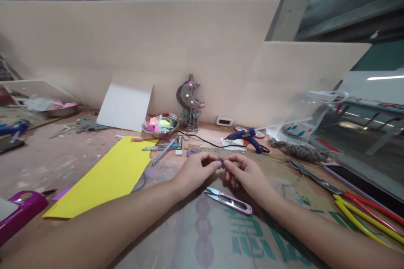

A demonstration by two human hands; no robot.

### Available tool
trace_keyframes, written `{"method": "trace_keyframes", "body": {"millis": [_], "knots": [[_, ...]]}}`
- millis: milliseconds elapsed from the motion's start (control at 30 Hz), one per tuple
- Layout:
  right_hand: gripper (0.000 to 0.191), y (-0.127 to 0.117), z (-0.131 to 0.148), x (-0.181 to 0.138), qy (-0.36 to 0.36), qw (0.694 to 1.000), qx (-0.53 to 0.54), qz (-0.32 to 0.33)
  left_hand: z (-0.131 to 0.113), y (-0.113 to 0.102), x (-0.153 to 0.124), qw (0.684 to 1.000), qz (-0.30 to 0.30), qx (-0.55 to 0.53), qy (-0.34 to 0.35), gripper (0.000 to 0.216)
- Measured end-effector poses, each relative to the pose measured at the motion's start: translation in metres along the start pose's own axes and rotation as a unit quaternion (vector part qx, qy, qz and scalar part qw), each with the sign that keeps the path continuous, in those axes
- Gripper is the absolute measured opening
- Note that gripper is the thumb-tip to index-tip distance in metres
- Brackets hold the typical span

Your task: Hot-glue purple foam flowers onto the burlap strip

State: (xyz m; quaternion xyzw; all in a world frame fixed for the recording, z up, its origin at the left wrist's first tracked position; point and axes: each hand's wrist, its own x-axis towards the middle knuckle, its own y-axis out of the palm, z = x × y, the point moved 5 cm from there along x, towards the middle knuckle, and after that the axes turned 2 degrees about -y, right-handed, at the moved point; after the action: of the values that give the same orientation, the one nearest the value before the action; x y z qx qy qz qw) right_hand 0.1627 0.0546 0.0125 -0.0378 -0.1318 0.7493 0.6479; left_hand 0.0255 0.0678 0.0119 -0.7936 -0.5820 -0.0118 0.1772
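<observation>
Between the fingertips of both hands is a small purple piece [221, 162], too small to make out its exact kind. My left hand [202, 168] pinches it from the left, and my right hand [241, 170] pinches it from the right; the two hands nearly touch. Just below them, thread snips [229, 201] with a pink handle lie on the plastic-covered table. Behind my left hand sit some small purple pieces [193, 151] at the edge of a cardboard sheet [268, 158].
Yellow paper [107, 176] lies left, near a metal bowl [160, 128] of colourful bits. A grey moon ornament [191, 96] stands at the back. Rightward are a blue glue gun [248, 136], large scissors [334, 189], grey yarn [299, 150] and a phone [369, 189]. A magenta tool [25, 210] is front left.
</observation>
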Motion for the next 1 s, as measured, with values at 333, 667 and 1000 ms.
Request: {"method": "trace_keyframes", "body": {"millis": [333, 667, 1000], "knots": [[0.038, 0.0015, -0.0057, 0.0017, 0.007, 1.000, -0.006, 0.016, -0.0003, -0.0042, -0.0001, 0.999, -0.038, 0.011, -0.001, 0.020], [0.033, -0.0028, 0.0000, 0.0002, -0.015, 0.999, -0.025, -0.023, -0.0020, -0.0037, -0.0010, 0.999, -0.042, 0.021, -0.002, 0.019], [0.028, -0.0058, 0.0004, 0.0014, -0.032, 0.996, -0.071, -0.037, -0.0049, -0.0009, -0.0023, 0.999, -0.018, 0.022, 0.017, 0.018]]}}
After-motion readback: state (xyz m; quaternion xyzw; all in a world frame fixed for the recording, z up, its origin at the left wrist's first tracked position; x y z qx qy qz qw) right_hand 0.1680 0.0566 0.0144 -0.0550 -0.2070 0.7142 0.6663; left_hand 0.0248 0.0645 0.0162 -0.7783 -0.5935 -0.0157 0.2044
